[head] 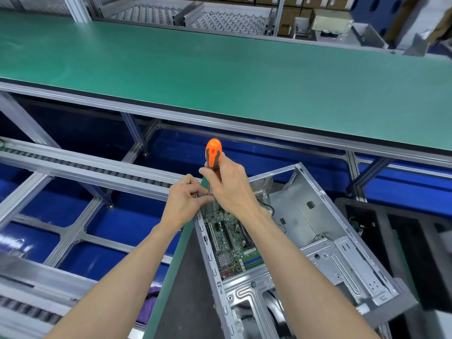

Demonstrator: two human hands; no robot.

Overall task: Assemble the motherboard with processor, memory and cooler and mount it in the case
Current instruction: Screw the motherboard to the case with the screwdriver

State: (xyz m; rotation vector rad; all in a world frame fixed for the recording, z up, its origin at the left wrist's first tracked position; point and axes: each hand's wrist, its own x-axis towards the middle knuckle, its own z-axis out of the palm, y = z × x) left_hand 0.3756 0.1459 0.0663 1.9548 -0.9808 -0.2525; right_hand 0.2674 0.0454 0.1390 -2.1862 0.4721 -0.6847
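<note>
An open grey metal computer case [325,243] lies on its side on a dark mat. Inside it sits a green motherboard [230,243] with slots and a small silver heatsink. My right hand [230,187] grips the orange-and-grey handle of a screwdriver [213,152], held upright over the case's far left corner. My left hand [186,199] pinches the thin metal shaft near its tip, just beside the right hand. The tip and any screw are hidden behind my fingers.
A long green bench top [220,74] runs across behind the case. Aluminium frames with roller rails [80,165] stand to the left over a blue floor. A black foam tray [401,245] lies right of the case. Cardboard boxes sit on shelves at the back.
</note>
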